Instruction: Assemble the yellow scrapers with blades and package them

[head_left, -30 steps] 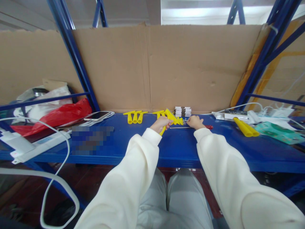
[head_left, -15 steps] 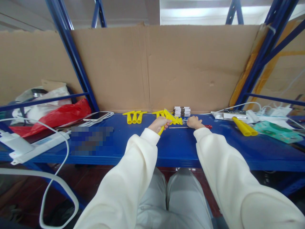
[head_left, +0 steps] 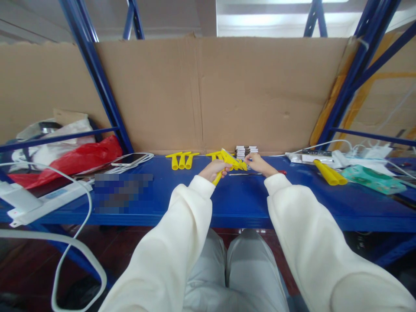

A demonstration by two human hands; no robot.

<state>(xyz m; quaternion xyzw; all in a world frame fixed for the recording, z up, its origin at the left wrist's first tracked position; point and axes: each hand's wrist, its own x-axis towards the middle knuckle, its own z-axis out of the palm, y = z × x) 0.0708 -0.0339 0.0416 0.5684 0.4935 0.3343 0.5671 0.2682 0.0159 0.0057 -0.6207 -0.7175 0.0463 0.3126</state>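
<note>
- Well, the yellow T-shaped tool point(head_left: 230, 159) is up at an angle above the middle of the desk point(head_left: 243, 201), toward its back.
- The left hand point(head_left: 214, 169) is closed around its handle.
- The right hand point(head_left: 256, 163) is just beside it, fingers bent toward some small yellow pieces point(head_left: 242, 165); I can't tell from here whether it grips anything.
- Just behind that hand, a white stack point(head_left: 246, 151) sits near the cardboard point(head_left: 201, 95).
- A red-handled rod point(head_left: 243, 174) lies in front, partly behind the right wrist.
- Farther left, three yellow tools point(head_left: 182, 161) lie side by side.
- Well to the right, two yellow tubes point(head_left: 329, 174) lie beside a green packet point(head_left: 373, 179).
</note>
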